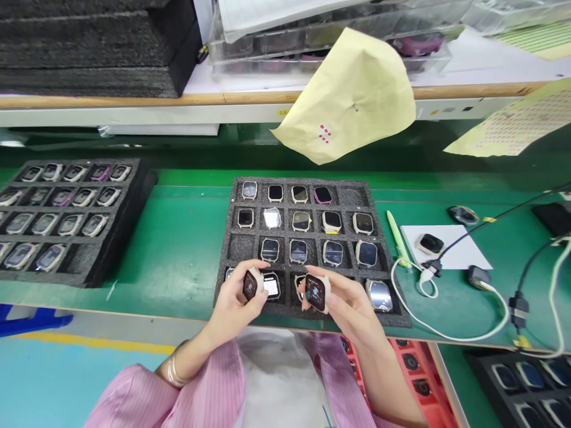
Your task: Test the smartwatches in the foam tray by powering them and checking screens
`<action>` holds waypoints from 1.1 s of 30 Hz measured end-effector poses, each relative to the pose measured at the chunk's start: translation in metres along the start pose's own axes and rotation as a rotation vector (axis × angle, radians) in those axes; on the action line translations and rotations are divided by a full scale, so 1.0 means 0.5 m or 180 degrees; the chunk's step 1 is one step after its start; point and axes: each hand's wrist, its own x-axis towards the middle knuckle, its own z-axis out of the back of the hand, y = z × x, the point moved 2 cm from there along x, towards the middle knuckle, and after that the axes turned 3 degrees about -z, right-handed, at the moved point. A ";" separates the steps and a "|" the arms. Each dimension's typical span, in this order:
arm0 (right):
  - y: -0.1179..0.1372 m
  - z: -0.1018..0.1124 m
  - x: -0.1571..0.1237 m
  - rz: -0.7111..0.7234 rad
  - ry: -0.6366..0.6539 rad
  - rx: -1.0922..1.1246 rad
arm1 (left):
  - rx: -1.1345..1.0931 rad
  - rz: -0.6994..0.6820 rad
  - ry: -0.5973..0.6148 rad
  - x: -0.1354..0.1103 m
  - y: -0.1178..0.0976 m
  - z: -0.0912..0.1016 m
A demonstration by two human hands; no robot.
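Presently, at the frame's lower centre, I see the left hand [236, 302] closed around a square, cream-cased, dark-screened watch [253, 283] and the right hand [352, 302] closed around a second square cream-cased watch [317, 292], both tilted above the near row of the dark-grey foam tray [242, 247].

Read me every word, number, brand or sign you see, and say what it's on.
No text reads clearly.
Watch in the left hand: screen marks too small.
Second watch in the right hand: screen marks too small.
Yellow shelf label: too small.
Central yellow paper: red marks, no readable words.
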 end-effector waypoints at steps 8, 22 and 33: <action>0.005 0.007 -0.008 0.0174 -0.0008 0.0126 | -0.0150 -0.0523 -0.0243 -0.007 -0.005 0.007; 0.002 -0.001 0.001 -0.0249 0.0111 0.0329 | -0.0500 0.0327 -0.0052 0.009 0.002 -0.005; -0.017 -0.001 0.004 -0.0304 0.0010 0.0479 | -0.1446 0.0841 0.0254 0.011 0.024 0.008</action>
